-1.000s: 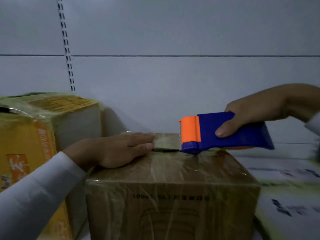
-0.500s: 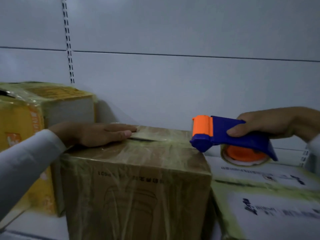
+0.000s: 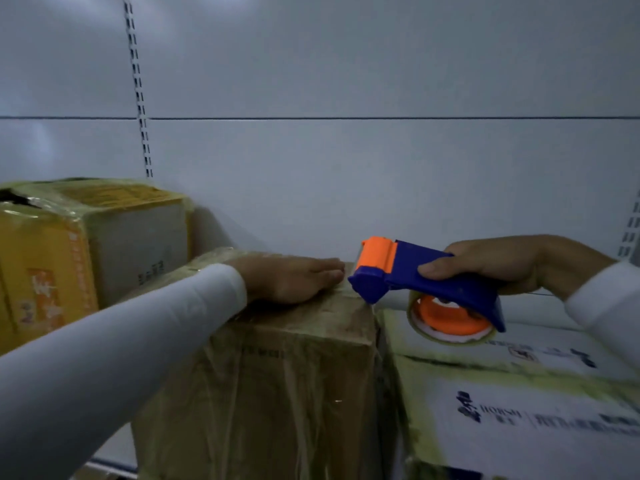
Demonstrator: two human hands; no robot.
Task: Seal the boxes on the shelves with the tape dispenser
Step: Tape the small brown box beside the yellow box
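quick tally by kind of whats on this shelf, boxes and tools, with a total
Cardboard boxes: 3, namely the yellow printed cardboard box, the brown taped cardboard box and the white printed cardboard box.
Tape dispensers: 1, the blue and orange plastic tape dispenser, held in the right hand.
Total: 4

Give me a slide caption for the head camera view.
Left hand steadies brown box; right hand holds tape dispenser.
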